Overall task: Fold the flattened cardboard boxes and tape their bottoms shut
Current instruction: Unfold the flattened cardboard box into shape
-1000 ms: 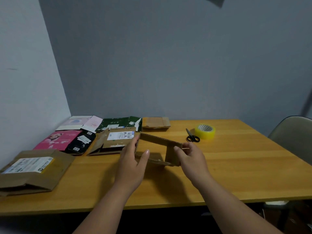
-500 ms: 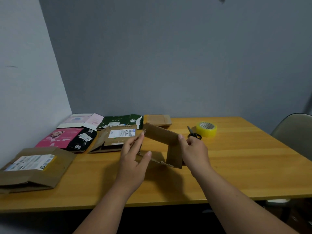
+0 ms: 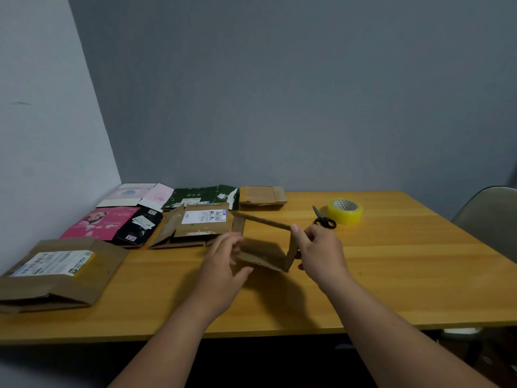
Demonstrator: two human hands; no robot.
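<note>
Reaching forward from the lower edge of the view, both forearms extend over the wooden table (image 3: 391, 275) and meet at a small brown cardboard box (image 3: 265, 253) held just above the table surface near its centre. The box is opened into a tube, its top panel sloping down from left to right and its open end facing the camera.

Left hand (image 3: 223, 264): palm turned inward toward the box, fingers curled at the box's left side, thumb extended below toward the lower left edge. The hand hides the contact area, so whether it clamps the panel or only touches it cannot be told.

Right hand (image 3: 321, 253): back of the hand toward the camera, thumb raised at the upper right corner of the box, fingers curled round the right side panel, pinching it.

Other flattened boxes lie along the left and rear of the table:
- a brown box with a shipping label (image 3: 56, 273) at the near left;
- a pink box (image 3: 98, 224) and a black box (image 3: 140, 228) side by side;
- a brown labelled box (image 3: 195, 225) just left of the held box;
- a pale pink box (image 3: 134, 194), a dark green box (image 3: 201, 196) and a small brown box (image 3: 261, 196) along the wall.

A yellow tape roll (image 3: 345, 211) stands at the rear right, with black-handled scissors (image 3: 323, 218) just beside it. A chair (image 3: 492, 219) stands at the right table edge.
</note>
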